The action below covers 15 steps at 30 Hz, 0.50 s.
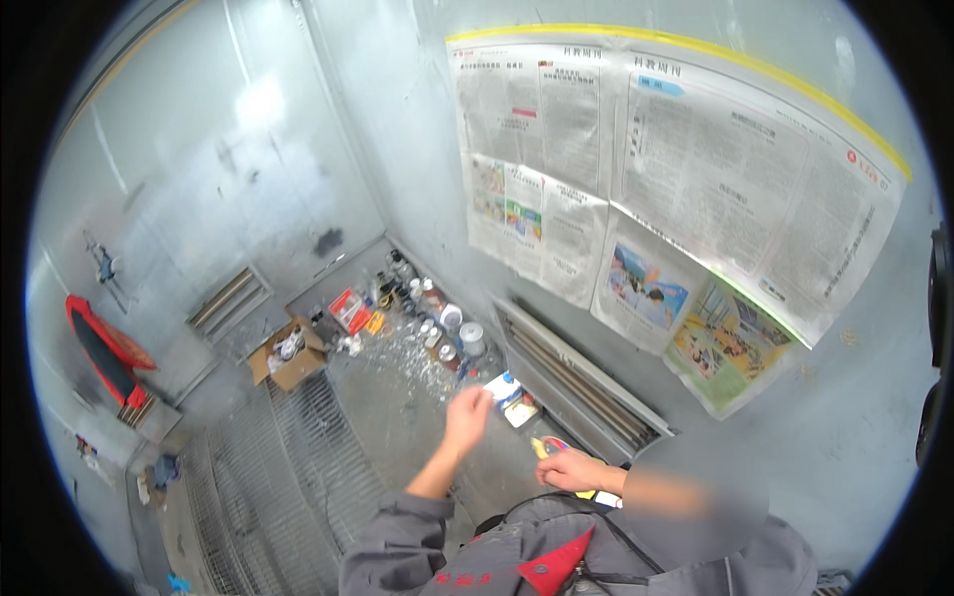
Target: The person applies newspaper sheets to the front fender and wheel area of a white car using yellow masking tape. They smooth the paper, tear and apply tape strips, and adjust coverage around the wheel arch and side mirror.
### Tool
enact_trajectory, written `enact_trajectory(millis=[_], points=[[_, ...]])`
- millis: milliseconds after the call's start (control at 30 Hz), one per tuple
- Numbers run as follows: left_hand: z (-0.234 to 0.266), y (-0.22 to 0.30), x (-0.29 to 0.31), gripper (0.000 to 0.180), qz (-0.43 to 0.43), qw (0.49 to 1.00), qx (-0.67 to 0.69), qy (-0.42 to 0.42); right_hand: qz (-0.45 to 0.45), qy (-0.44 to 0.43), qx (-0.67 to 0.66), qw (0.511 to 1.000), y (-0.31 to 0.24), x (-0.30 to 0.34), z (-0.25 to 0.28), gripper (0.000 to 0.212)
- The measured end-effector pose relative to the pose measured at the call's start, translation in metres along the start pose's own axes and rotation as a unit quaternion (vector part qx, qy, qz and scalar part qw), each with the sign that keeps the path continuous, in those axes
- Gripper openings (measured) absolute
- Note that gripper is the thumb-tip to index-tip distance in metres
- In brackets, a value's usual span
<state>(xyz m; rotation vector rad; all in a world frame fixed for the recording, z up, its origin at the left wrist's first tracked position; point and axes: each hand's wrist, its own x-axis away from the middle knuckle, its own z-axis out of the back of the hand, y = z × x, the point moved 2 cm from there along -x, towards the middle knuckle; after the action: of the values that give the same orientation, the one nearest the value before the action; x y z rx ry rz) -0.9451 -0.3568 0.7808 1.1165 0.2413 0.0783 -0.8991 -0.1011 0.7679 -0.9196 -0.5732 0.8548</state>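
My left hand [465,418] is raised in front of me, its fingers pressed together; whatever they may pinch is too small to make out. To the right and lower, my right hand [569,470] is closed on what looks like a roll of yellow tape [540,448], partly hidden by the fingers. On the wall at the right hang newspaper sheets [556,139], with yellow tape [686,42] along their top edge. Both hands are apart from the paper.
A slatted metal vent [576,377] runs low along the right wall. Several cans [471,339] and bottles crowd the far corner near a cardboard box [288,356]. Metal grating [278,467] covers part of the floor. A red and black item [104,348] hangs at the left.
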Motion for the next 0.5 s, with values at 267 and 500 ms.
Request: enact_trajectory(millis=[267, 500], points=[[0.084, 0.145, -0.414, 0.028, -0.277, 0.953, 0.087, 0.088, -0.244, 0.29, 0.07, 0.923, 0.125, 0.057, -0.027, 0.022], [0.104, 0.256, -0.619, 0.034, -0.273, 0.939, 0.2, 0.068, -0.45, 0.516, 0.125, 0.718, 0.18, 0.05, -0.159, 0.025]])
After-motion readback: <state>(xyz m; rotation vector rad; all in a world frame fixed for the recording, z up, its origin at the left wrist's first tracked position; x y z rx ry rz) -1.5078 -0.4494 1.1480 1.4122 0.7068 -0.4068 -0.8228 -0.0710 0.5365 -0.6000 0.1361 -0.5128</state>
